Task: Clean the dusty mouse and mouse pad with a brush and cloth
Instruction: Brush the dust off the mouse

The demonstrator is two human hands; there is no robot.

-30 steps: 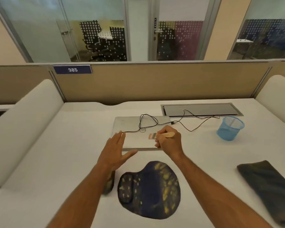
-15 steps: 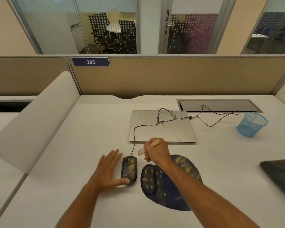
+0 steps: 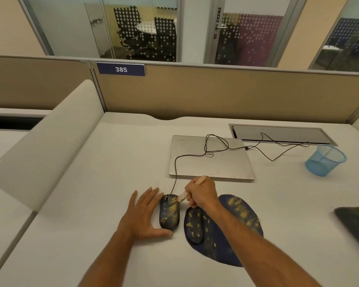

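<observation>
Mouse (image 3: 169, 212) points away; right hand (image 3: 201, 192) fingers grip brush (image 3: 182, 196), left hand (image 3: 146, 214) splayed.

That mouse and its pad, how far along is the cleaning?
Barely begun. The right hand holds the brush at the front of the mouse, which the left hand steadies. Yellow dust covers the mouse and the mouse pad. The cloth lies untouched at the right.
</observation>
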